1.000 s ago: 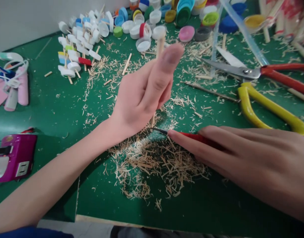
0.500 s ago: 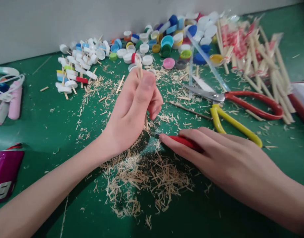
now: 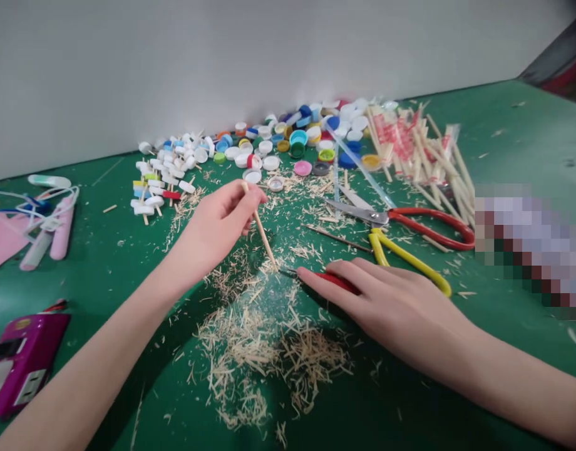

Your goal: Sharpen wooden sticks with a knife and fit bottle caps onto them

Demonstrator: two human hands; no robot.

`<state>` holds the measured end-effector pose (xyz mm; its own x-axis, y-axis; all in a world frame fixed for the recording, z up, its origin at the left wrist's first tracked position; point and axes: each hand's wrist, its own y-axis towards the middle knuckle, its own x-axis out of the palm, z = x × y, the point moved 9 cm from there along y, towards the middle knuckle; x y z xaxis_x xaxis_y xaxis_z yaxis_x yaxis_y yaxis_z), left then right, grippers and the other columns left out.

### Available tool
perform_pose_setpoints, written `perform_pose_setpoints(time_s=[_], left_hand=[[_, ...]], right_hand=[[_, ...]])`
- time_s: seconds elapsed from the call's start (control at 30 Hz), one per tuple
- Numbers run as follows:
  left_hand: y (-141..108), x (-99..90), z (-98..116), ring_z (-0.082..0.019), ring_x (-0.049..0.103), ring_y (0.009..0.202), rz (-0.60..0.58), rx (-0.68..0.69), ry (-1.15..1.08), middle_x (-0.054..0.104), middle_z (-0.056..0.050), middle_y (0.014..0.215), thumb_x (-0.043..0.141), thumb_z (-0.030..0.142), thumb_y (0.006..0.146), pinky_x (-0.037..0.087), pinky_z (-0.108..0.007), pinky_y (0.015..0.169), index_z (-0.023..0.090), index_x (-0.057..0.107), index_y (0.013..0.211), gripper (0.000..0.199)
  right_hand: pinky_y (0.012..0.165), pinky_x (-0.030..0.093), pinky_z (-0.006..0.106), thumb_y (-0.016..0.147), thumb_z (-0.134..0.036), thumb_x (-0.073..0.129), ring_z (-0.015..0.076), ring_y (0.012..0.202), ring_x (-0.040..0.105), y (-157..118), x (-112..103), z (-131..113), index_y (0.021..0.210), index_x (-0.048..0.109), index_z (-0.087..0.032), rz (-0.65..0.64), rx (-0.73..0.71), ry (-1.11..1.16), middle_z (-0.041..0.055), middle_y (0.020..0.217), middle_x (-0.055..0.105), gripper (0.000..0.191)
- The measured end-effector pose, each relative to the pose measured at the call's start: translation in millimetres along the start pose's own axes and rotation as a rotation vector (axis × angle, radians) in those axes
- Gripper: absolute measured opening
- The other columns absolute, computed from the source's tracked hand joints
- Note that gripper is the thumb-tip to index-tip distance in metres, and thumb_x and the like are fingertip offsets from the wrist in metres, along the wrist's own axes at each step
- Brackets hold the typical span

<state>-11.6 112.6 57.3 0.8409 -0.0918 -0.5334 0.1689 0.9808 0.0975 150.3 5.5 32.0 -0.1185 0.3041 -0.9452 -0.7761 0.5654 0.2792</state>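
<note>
My left hand (image 3: 231,213) pinches a thin wooden stick (image 3: 263,235) near its upper end. The stick slants down to the right, its lower end close to the table among wood shavings (image 3: 250,338). My right hand (image 3: 386,294) lies palm down, closed around a red-handled tool (image 3: 337,282). Its narrow metal tip points left and is beside the stick's lower end; whether they touch I cannot tell. My fingers cover most of the tool, so its exact kind is hidden.
Bottle caps (image 3: 297,141) lie along the wall, and caps joined by sticks (image 3: 168,166) cluster at left. Red-handled scissors (image 3: 429,225), a yellow-handled tool (image 3: 410,260) and wrapped chopsticks (image 3: 419,144) are at right. A purple box (image 3: 39,351) and a pink glue gun-like item (image 3: 62,225) stand left.
The view has tilted up, showing more wall. My left hand has shifted left and turned, so more of the stick shows below it. My right hand keeps its grip on the red-handled tool.
</note>
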Motion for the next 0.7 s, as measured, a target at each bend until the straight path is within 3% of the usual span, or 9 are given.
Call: perform_pose_setpoints(time_s=[0.1, 0.23, 0.33, 0.43, 0.5, 0.57, 0.7], left_hand=[[3.3, -8.4, -4.6, -0.010, 0.056, 0.061, -0.080, -0.074, 0.040, 0.060, 0.001, 0.068, 0.053, 0.035, 0.092, 0.045, -0.023, 0.060, 0.021, 0.054, 0.087, 0.014], [-2.0, -18.3, -15.6, -0.014, 0.062, 0.069, -0.148, -0.145, 0.157, 0.068, -0.003, 0.074, 0.059, 0.038, 0.087, 0.046, -0.025, 0.063, 0.021, 0.052, 0.079, 0.020], [-18.9, -1.4, -29.4, -0.019, 0.066, 0.076, -0.337, -0.232, 0.151, 0.072, -0.007, 0.083, 0.061, 0.042, 0.083, 0.047, -0.027, 0.064, 0.021, 0.054, 0.079, 0.022], [-40.4, 16.2, -31.1, -0.018, 0.062, 0.069, -0.446, -0.236, 0.182, 0.073, -0.007, 0.087, 0.062, 0.040, 0.081, 0.043, -0.025, 0.057, 0.022, 0.063, 0.092, 0.021], [-52.9, 23.9, -25.0, -0.016, 0.058, 0.063, -0.447, -0.204, 0.164, 0.072, -0.006, 0.087, 0.062, 0.035, 0.080, 0.038, -0.025, 0.054, 0.023, 0.067, 0.096, 0.021], [-62.7, 28.5, -18.4, -0.015, 0.052, 0.060, -0.411, -0.176, 0.118, 0.069, -0.005, 0.080, 0.062, 0.029, 0.079, 0.033, -0.025, 0.052, 0.023, 0.068, 0.086, 0.011], [-69.6, 30.2, -18.6, -0.012, 0.038, 0.049, -0.272, -0.185, 0.042, 0.052, -0.001, 0.058, 0.061, 0.024, 0.078, 0.019, -0.027, 0.046, 0.022, 0.054, 0.064, 0.016]], right_hand=[[0.060, 0.040, 0.027, 0.089, -0.003, 0.036, 0.0168, 0.080, 0.057, -1.0, 1.5, 4.4, 0.144, 0.041, -0.019, -0.011, 0.013, 0.008, 0.0058, 0.098, 0.060, 0.057], [0.061, 0.036, 0.026, 0.093, -0.010, 0.040, 0.0164, 0.081, 0.055, -1.2, 4.0, 19.4, 0.145, 0.040, -0.023, -0.021, 0.127, 0.021, 0.0060, 0.099, 0.060, 0.054], [0.057, 0.030, 0.025, 0.096, -0.013, 0.040, 0.0153, 0.080, 0.054, 0.3, 3.6, 28.0, 0.145, 0.042, -0.023, -0.012, 0.210, 0.016, 0.0061, 0.101, 0.060, 0.050], [0.056, 0.028, 0.025, 0.097, -0.016, 0.040, 0.0143, 0.078, 0.053, 2.9, 3.6, 31.2, 0.146, 0.040, -0.027, 0.001, 0.261, 0.032, 0.0048, 0.103, 0.059, 0.050], [0.055, 0.028, 0.025, 0.097, -0.018, 0.040, 0.0134, 0.075, 0.052, 4.9, 5.0, 32.2, 0.148, 0.037, -0.029, 0.009, 0.288, 0.060, 0.0042, 0.104, 0.059, 0.052], [0.055, 0.029, 0.025, 0.098, -0.022, 0.038, 0.0123, 0.072, 0.051, 6.9, 6.6, 33.7, 0.150, 0.034, -0.026, 0.020, 0.314, 0.094, 0.0049, 0.106, 0.058, 0.052], [0.054, 0.035, 0.025, 0.100, -0.026, 0.036, 0.0095, 0.066, 0.048, 12.4, 6.1, 38.8, 0.145, 0.038, -0.016, 0.052, 0.380, 0.149, 0.0077, 0.111, 0.057, 0.046]])
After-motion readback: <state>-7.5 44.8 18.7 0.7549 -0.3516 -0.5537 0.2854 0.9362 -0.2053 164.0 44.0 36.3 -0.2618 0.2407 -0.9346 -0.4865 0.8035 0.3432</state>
